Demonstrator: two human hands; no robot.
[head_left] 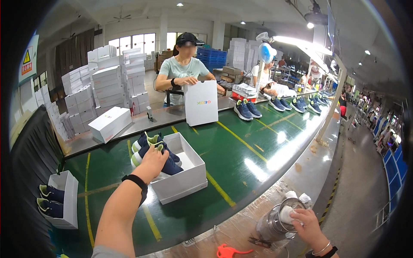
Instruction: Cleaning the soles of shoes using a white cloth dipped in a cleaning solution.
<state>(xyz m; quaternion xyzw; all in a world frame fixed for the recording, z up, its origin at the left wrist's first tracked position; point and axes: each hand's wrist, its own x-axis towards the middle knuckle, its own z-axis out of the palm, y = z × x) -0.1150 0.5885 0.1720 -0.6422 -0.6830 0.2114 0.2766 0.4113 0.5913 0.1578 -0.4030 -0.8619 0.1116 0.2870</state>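
My left hand is closed on the collars of a pair of navy sneakers with lime-green lining. The pair rests tilted at the left side of an open white shoebox, partly inside it. At the lower right, my right hand grips a white wad, cloth or paper, at the mouth of a metal canister. More white wads lie by the canister's rim. How far the fingers reach around the wad is partly hidden.
A co-worker across the green conveyor holds a white box lid. A closed shoebox sits on the far metal ledge. Another open box with sneakers is at left. Several sneakers line the belt. Scissors and an orange tool lie nearby.
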